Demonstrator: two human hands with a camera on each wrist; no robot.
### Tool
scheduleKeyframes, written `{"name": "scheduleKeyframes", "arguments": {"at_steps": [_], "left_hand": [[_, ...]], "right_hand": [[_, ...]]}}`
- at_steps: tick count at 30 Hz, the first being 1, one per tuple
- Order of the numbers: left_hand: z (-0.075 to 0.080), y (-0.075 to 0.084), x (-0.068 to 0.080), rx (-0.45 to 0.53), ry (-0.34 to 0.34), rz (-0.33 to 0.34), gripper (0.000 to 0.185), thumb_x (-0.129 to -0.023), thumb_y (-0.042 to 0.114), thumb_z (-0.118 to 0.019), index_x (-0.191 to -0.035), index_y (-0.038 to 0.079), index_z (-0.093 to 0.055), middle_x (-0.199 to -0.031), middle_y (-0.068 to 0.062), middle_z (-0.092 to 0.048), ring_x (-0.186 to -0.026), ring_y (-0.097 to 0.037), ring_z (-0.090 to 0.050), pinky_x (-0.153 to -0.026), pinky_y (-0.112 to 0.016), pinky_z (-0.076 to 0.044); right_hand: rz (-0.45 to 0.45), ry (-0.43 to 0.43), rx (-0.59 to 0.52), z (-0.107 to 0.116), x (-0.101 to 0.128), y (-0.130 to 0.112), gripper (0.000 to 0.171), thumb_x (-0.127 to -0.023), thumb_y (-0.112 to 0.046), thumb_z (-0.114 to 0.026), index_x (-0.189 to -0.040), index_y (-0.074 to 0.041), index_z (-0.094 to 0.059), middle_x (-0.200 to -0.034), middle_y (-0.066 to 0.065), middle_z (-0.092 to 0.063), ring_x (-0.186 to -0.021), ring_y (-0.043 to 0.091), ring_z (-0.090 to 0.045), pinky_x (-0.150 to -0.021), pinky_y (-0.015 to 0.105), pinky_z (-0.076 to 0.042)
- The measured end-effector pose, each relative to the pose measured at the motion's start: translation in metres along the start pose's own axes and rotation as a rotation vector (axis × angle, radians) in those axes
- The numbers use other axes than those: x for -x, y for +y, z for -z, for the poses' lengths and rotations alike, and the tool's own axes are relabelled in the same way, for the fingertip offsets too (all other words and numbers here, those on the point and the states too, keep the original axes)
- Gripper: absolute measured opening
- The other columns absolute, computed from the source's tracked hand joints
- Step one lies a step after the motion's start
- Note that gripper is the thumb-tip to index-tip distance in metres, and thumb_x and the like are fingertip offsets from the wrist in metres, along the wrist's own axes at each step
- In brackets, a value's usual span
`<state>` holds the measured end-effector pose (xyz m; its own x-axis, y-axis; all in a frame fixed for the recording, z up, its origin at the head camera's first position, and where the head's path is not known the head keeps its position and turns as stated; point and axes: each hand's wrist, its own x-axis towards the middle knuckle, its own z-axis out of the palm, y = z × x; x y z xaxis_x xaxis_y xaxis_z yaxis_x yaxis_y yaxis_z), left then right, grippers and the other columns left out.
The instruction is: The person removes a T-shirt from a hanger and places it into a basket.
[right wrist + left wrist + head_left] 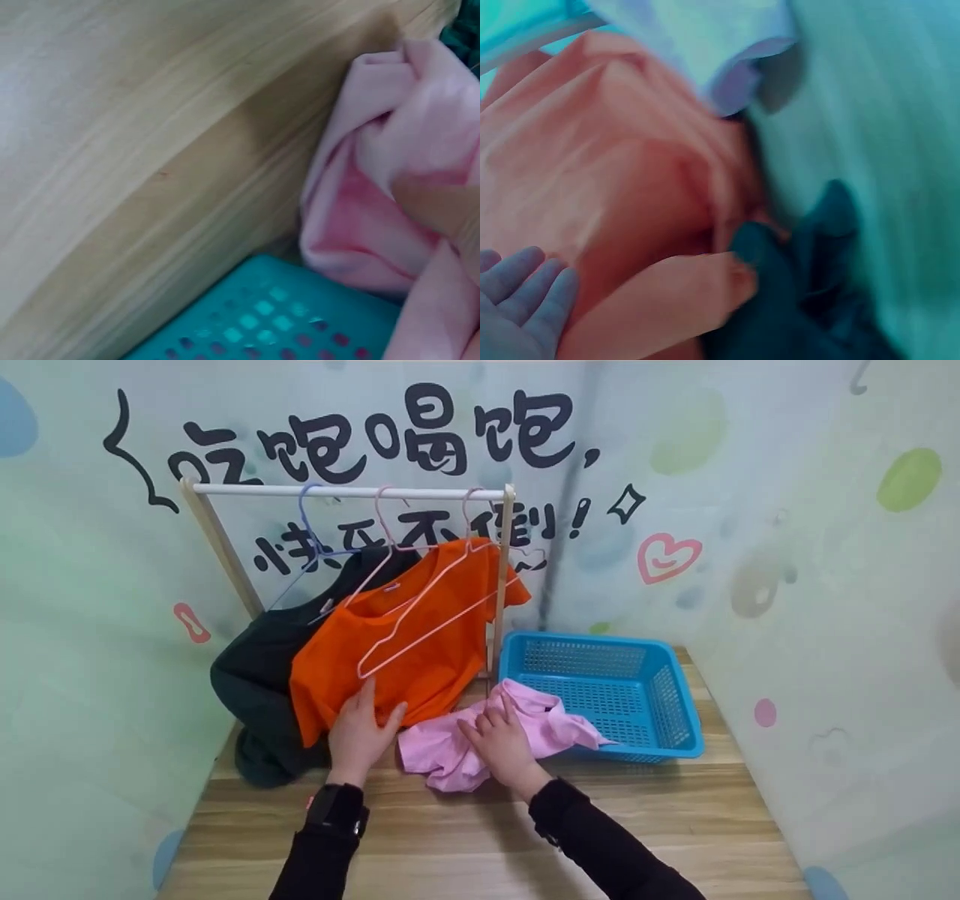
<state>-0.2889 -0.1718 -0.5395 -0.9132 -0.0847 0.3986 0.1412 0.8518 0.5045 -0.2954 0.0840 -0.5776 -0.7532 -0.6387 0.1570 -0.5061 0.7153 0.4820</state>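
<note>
My right hand (504,746) grips a crumpled pink shirt (427,750), its fingers partly curled into the cloth. One end of the shirt lies over the near rim of the blue basket (694,751). My left hand (361,733) is in front of an orange T-shirt (405,660), fingers extended and holding nothing, fingertips by the lower corner of a bare pink hanger (420,639). In the left wrist view, those fingers (532,300) lie against the orange cloth (592,187). The right wrist view shows the pink fabric (375,210) bunched around a blurred finger.
A small rack with a white rail (352,492) and wooden posts (225,547) stands at the back left. Behind the orange T-shirt, a dark green garment (259,675) hangs from a blue hanger (306,521). Printed walls flank the wooden tabletop (450,840).
</note>
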Motion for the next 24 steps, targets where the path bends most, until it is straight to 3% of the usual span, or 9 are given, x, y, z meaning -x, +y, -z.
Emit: {"name": "scheduleKeyframes", "arguments": {"at_steps": [2,5,7,12,17,24], "left_hand": [[-0.004,-0.004,0.005,-0.008,-0.040,-0.010,0.075,-0.091,0.051,-0.065,-0.147,0.006,-0.042,-0.131,-0.021,-0.057,-0.113,-0.040,-0.055,-0.098,-0.056,-0.044],[-0.008,-0.008,0.012,-0.009,-0.071,-0.032,0.075,-0.093,0.050,-0.064,-0.149,0.005,-0.041,-0.139,-0.020,-0.054,-0.121,-0.039,-0.052,-0.103,-0.056,-0.040],[-0.008,-0.011,0.016,0.003,-0.079,-0.044,0.074,-0.093,0.048,-0.065,-0.149,0.005,-0.041,-0.141,-0.020,-0.053,-0.124,-0.039,-0.051,-0.105,-0.055,-0.039],[-0.008,-0.017,0.022,0.019,-0.084,-0.058,0.073,-0.094,0.047,-0.063,-0.149,0.005,-0.041,-0.143,-0.019,-0.051,-0.127,-0.038,-0.050,-0.105,-0.054,-0.038],[-0.008,-0.022,0.028,0.025,-0.055,-0.092,0.071,-0.094,0.048,-0.063,-0.147,0.004,-0.044,-0.140,-0.020,-0.054,-0.123,-0.038,-0.052,-0.103,-0.053,-0.041],[-0.003,-0.026,0.037,0.043,-0.094,-0.078,0.070,-0.095,0.046,-0.063,-0.148,0.005,-0.043,-0.141,-0.019,-0.053,-0.123,-0.036,-0.052,-0.104,-0.053,-0.040]], "right_hand": [[0.004,0.039,-0.008,-0.002,-0.001,0.003,0.065,-0.074,-0.021,-0.086,-0.133,-0.030,-0.061,-0.114,0.003,-0.067,-0.120,0.030,-0.052,-0.113,0.059,-0.021],[0.007,0.122,-0.062,-0.002,-0.002,0.008,0.033,-0.079,-0.015,-0.080,-0.109,-0.027,-0.073,-0.100,0.001,-0.070,-0.107,0.026,-0.058,-0.107,0.049,-0.036],[-0.005,0.170,-0.145,0.001,-0.004,0.012,0.023,-0.081,-0.011,-0.077,-0.098,-0.025,-0.076,-0.094,0.001,-0.069,-0.099,0.024,-0.060,-0.098,0.043,-0.044],[-0.122,0.219,-0.451,0.014,-0.008,0.029,0.031,-0.081,0.002,-0.072,-0.101,-0.021,-0.075,-0.097,0.004,-0.065,-0.089,0.024,-0.061,-0.076,0.035,-0.054],[-0.291,0.274,-0.697,0.029,-0.008,0.060,0.036,-0.078,0.004,-0.066,-0.103,-0.020,-0.074,-0.102,0.006,-0.062,-0.085,0.027,-0.064,-0.064,0.039,-0.054],[-0.546,0.454,-0.954,0.053,0.003,0.121,0.037,-0.073,0.012,-0.058,-0.093,-0.015,-0.074,-0.102,0.011,-0.061,-0.091,0.032,-0.060,-0.082,0.048,-0.050]]}}
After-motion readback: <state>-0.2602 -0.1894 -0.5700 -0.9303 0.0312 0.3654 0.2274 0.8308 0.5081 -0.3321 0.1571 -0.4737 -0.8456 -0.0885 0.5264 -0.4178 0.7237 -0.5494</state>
